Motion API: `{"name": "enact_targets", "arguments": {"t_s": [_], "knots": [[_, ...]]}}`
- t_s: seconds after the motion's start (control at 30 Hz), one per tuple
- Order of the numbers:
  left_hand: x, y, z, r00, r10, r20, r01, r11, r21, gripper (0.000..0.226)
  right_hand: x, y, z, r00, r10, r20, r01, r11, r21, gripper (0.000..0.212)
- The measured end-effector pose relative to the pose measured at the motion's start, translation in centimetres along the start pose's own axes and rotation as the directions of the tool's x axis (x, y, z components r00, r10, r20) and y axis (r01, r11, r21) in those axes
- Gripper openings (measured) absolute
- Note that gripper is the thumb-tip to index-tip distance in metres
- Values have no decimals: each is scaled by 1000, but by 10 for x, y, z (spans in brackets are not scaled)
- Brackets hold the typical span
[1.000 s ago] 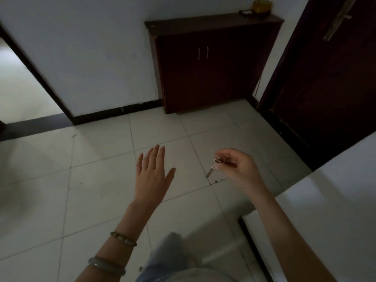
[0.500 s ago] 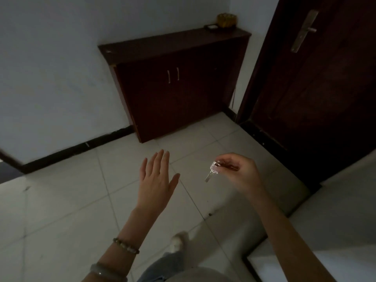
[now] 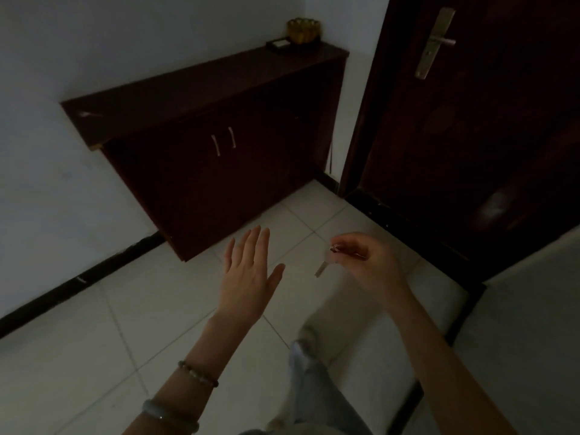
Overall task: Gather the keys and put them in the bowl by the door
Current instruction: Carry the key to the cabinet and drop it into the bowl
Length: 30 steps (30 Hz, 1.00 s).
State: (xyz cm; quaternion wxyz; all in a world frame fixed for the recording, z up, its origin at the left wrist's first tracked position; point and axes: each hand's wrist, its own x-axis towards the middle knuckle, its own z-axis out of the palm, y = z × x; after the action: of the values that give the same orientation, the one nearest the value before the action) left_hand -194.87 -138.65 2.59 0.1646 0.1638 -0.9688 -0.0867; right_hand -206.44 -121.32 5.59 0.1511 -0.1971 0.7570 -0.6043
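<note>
My right hand (image 3: 367, 265) pinches a small ring from which a silver key (image 3: 324, 265) dangles, over the tiled floor in front of the door. To its left, my left hand (image 3: 249, 271) is held flat with fingers spread and nothing in it. A yellow bowl (image 3: 303, 30) stands at the far right end of the dark wooden cabinet (image 3: 201, 98), beside the door, well beyond both hands. What is inside the bowl cannot be seen.
A small dark tray (image 3: 280, 45) lies next to the bowl on the cabinet top. The dark door (image 3: 489, 120) with a metal handle (image 3: 434, 42) fills the right. A white wall corner (image 3: 533, 324) juts in at lower right. My leg (image 3: 314, 381) is below.
The view has moved closer to the cabinet and door, which now look larger. Both hands keep their pose, the key still hanging from the right one.
</note>
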Motion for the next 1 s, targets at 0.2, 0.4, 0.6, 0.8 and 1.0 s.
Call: {"name": "enact_targets", "arguments": {"t_s": [0.2, 0.4, 0.6, 0.8, 1.0], "knots": [[127, -10, 40, 1000, 2, -17, -2, 1000, -27, 65, 121, 12, -14, 1000, 3, -19, -4, 1000, -11, 18], [263, -3, 73, 1000, 25, -3, -25, 998, -50, 66, 258, 11, -44, 999, -11, -41, 11, 1000, 7, 22], [376, -2, 98, 999, 39, -16, -39, 999, -29, 66, 373, 10, -63, 999, -42, -26, 41, 999, -35, 23], [471, -14, 124, 998, 53, -25, -54, 998, -33, 65, 472, 5, -73, 995, -91, -40, 89, 995, -32, 28], [576, -35, 155, 996, 68, -57, -70, 997, -27, 65, 575, 9, -72, 992, -106, -63, 103, 993, -51, 27]]}}
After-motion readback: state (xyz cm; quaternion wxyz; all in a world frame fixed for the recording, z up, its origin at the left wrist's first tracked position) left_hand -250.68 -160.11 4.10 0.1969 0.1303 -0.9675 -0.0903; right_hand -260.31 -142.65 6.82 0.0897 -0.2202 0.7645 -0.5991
